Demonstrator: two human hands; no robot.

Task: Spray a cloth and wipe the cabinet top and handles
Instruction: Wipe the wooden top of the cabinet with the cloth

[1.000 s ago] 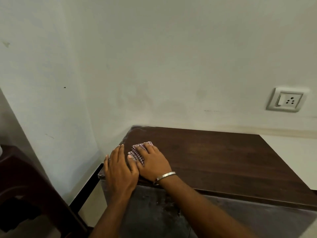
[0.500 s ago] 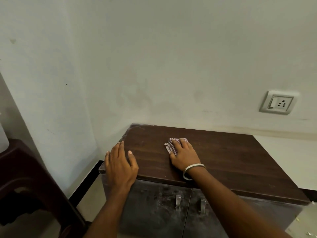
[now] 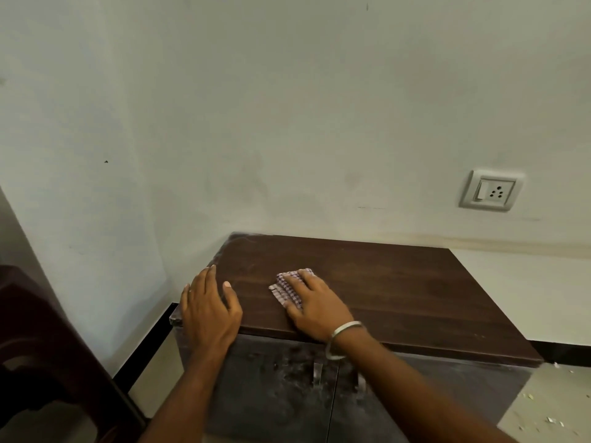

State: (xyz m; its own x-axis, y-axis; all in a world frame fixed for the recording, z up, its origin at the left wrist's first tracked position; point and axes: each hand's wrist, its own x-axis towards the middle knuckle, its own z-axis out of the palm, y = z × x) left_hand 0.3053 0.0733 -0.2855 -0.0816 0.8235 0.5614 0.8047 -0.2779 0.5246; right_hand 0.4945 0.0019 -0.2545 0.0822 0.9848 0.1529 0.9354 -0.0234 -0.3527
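Right hand: the right hand (image 3: 315, 306) lies palm down on the checked cloth (image 3: 285, 289), fingers straight and close together, pressing it flat against the wood rather than curling round it.
Cloth: folded small, purple and white check, it lies on the cabinet top (image 3: 399, 289) toward the left half, near the front edge; its left and far edges show past the fingers, the rest is covered by the hand.
Bracelet: a metal bangle (image 3: 343, 335) sits on the right wrist, hanging over the front edge of the top.
Left hand: the left hand (image 3: 209, 310) rests flat on the front left corner of the top, fingers straight and slightly spread, thumb out to the right, holding nothing; it is near the cloth but apart from it.
Cabinet top: dark brown wood, with a pale dusty patch at the far left corner by the wall.
Cabinet doors: two dark, smudged doors (image 3: 278, 388) below the top, with two small metal handles (image 3: 317, 372) near the centre seam; the right one is partly hidden by the forearm.
Wall: a pale wall with a white socket and switch plate (image 3: 489, 190) above the right side of the cabinet.
Left side: a dark brown plastic chair (image 3: 41, 346) stands at the left edge.
Floor: pale, with small scattered scraps (image 3: 550, 420) at the lower right.
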